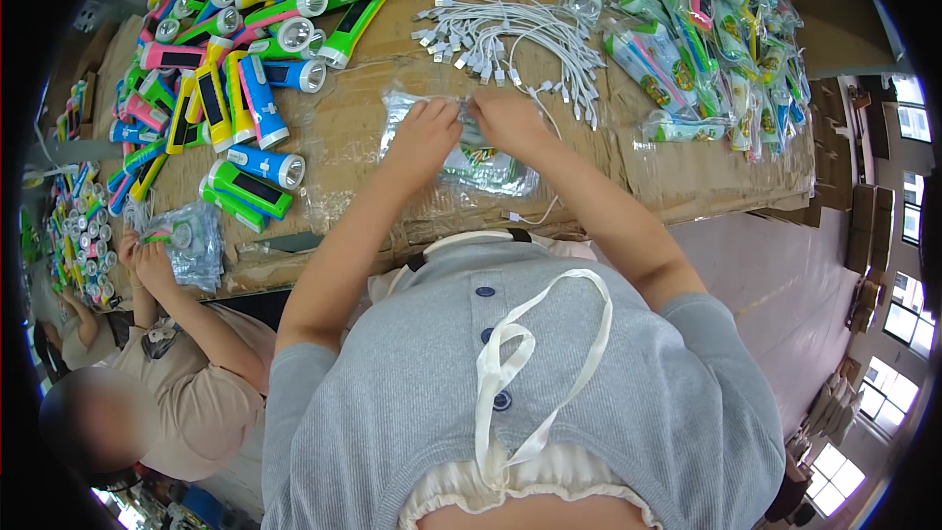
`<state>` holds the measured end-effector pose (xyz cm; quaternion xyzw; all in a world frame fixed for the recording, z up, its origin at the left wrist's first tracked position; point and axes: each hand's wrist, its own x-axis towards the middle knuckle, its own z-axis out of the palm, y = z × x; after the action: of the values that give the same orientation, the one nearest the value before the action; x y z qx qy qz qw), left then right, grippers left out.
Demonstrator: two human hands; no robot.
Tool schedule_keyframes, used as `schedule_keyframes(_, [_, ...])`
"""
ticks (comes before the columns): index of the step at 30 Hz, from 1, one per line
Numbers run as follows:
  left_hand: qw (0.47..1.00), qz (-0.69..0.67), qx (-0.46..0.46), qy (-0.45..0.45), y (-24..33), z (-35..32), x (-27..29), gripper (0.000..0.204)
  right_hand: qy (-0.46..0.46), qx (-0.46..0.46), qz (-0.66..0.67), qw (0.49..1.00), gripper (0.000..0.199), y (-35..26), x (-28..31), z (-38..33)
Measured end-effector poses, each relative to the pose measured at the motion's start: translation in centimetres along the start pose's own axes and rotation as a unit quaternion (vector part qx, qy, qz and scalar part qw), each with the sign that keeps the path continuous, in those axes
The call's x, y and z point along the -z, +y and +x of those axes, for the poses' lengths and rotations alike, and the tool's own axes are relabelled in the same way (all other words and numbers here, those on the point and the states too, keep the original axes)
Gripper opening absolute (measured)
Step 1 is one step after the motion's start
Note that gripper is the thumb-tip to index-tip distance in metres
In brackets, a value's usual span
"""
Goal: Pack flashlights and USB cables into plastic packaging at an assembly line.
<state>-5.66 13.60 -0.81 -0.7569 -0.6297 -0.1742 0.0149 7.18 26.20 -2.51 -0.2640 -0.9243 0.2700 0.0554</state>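
Observation:
A stack of clear plastic bags (496, 180) with printed patches lies on the cardboard-covered table in front of me. My left hand (429, 132) is closed on the far left part of the top bag, fingers bent. Close beside it, my right hand (505, 121) pinches the bag's far edge, its fingertips partly hidden. Just beyond my hands lies a bundle of white USB cables (525, 34). One cable runs loose past my right wrist to the table's near edge, where its plug (516, 217) rests.
Colourful flashlights (294, 34) are heaped at the left, two green and blue ones (245, 191) nearest me. Bagged flashlights (721, 49) pile up at the right on the cardboard tabletop (343, 128). At the left, a co-worker's hands (147, 260) work beside another bag stack (191, 245).

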Motion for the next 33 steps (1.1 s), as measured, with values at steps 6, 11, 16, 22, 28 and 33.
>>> schedule_keyframes(6, [0.982,-0.118,0.043,-0.138,2.5,-5.9,3.5,0.013,0.115,-0.038,-0.019,0.992,0.016,1.7,1.1,-1.1])
schedule_keyframes(11, [0.960,-0.169,0.201,-0.096,3.2,-6.3,2.2,0.016,0.163,-0.193,-0.135,0.958,0.030,1.5,4.4,-9.2])
schedule_keyframes(16, [0.911,-0.169,0.365,0.093,4.4,-2.8,2.4,0.033,0.012,-0.232,-0.137,0.963,0.028,3.3,2.7,-14.4])
schedule_keyframes(22, [0.896,-0.191,0.401,0.001,1.4,-2.4,1.6,0.041,0.140,-0.198,0.288,0.926,0.012,-4.7,11.3,-8.8])
schedule_keyframes(28, [0.926,-0.147,0.349,-0.015,0.6,-1.3,0.4,0.017,0.189,0.101,0.188,0.958,0.013,-4.9,4.4,-3.6])
schedule_keyframes(33, [0.873,-0.218,0.428,0.084,0.9,-3.2,-0.6,0.013,-0.050,0.073,-0.144,0.986,0.023,-3.4,-2.1,-3.4])
